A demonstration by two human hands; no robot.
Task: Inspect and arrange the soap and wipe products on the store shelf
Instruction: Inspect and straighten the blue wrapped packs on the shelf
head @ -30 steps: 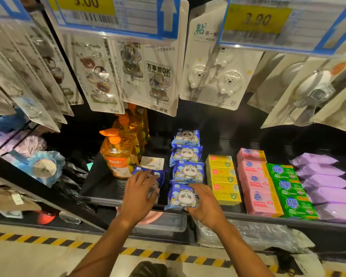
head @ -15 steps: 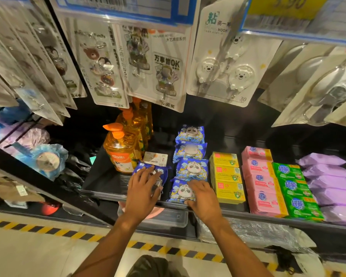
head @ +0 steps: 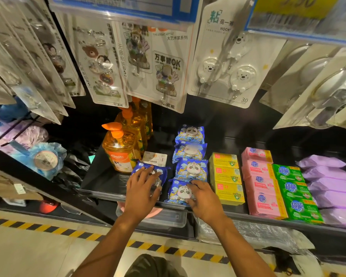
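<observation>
On the black shelf (head: 100, 184) a row of blue panda wipe packs runs front to back. My right hand (head: 203, 198) rests on the right side of the front panda pack (head: 178, 193), fingers spread on it. My left hand (head: 141, 188) lies flat over a separate blue wipe pack (head: 161, 172) lying to the left of the row. Behind that pack is a small white soap box (head: 155, 158). Orange soap pump bottles (head: 120, 150) stand at the left. Yellow soap boxes (head: 227, 177), pink soap bars (head: 263, 188), green soap bars (head: 294, 192) and purple wipe packs (head: 332, 184) fill the right.
Carded hooks (head: 227, 62) hang low over the shelf's back, under price rails. Blue and purple bath puffs (head: 42, 156) hang on the left. A clear plastic bin (head: 168, 218) sits below the shelf edge. The floor has a yellow-black hazard stripe (head: 48, 228).
The right hand slid from gripping the front panda pack's lower edge to resting on top of it. The left hand stays on the left pack. The camera moved closer.
</observation>
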